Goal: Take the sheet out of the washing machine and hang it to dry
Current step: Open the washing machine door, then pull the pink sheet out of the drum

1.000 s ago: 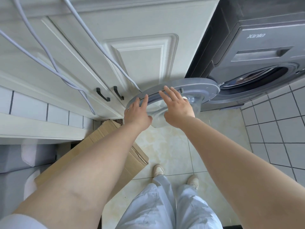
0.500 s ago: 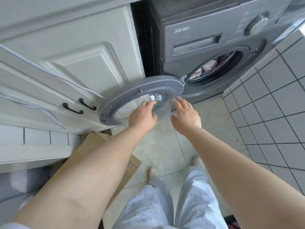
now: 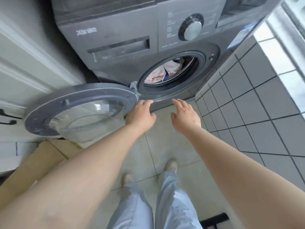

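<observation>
1. The step in hand looks like the reach into the drum. The round grey washer door with its clear bowl-shaped window [image 3: 80, 113] is swung fully open to 9 o'clock of the opening, and nothing has been pulled out yet.
2. The pale pink-and-white bundled sheet [image 3: 162, 71] lies inside the steel drum of the dark grey front-loading washing machine [image 3: 118, 27], at about 12 o'clock from both hands and well apart from them. A darker piece of cloth shows beside it.
3. The left hand [image 3: 140, 113] hovers at the door's hinge-side rim with fingers loosely curled and holds nothing; whether it touches the rim I cannot tell.
4. The right hand [image 3: 185, 115] is spread wide and empty, just below the dark rubber-lined round opening [image 3: 171, 91].
5. The next move likely calls for both hands to go up and in through the opening and close on the sheet.
6. Edges and room:
   - the opening's lower lip at 12 o'clock could snag wet cloth;
   - the open door blocks 9 o'clock;
   - a flat brown cardboard box [image 3: 41, 156] lies at 8 o'clock;
   - the pale tiled floor [image 3: 165, 142] gives free standing room at 6 o'clock;
   - a grey-tiled wall [image 3: 257, 100] closes off 3 o'clock.
</observation>
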